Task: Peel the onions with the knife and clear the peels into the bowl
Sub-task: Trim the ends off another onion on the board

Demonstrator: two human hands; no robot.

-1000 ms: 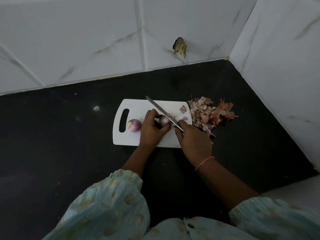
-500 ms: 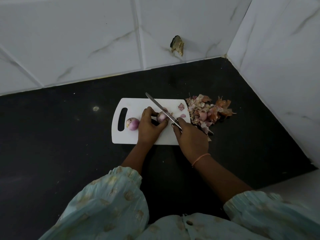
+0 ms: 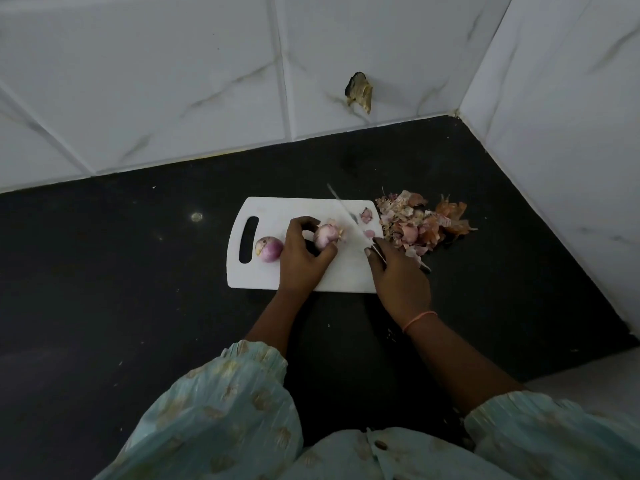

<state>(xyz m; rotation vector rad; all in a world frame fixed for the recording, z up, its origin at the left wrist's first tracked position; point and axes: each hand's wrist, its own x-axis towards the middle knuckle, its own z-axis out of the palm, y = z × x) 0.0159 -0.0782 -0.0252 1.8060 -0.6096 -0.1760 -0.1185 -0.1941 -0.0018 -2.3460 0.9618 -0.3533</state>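
Note:
A white cutting board (image 3: pixel 301 208) lies on the black counter. My left hand (image 3: pixel 302 261) grips a small pinkish onion (image 3: pixel 326 235) over the middle of the board. A second onion (image 3: pixel 268 250) sits loose by the board's handle slot. My right hand (image 3: pixel 398 275) holds the knife (image 3: pixel 346 211), its blurred blade angled up and left, just right of the held onion. Two small cut pieces (image 3: pixel 366 215) lie near the board's right edge. A heap of onion peels (image 3: pixel 420 225) rests on the counter right of the board. No bowl is in view.
The black counter (image 3: pixel 121 271) runs left and toward me. White tiled walls close it in at the back and right, meeting in a corner (image 3: pixel 457 112). A dark chip (image 3: pixel 360 91) marks the back wall.
The knife has come off the held onion and swung to its right. My left hand has turned the onion, so more of it shows.

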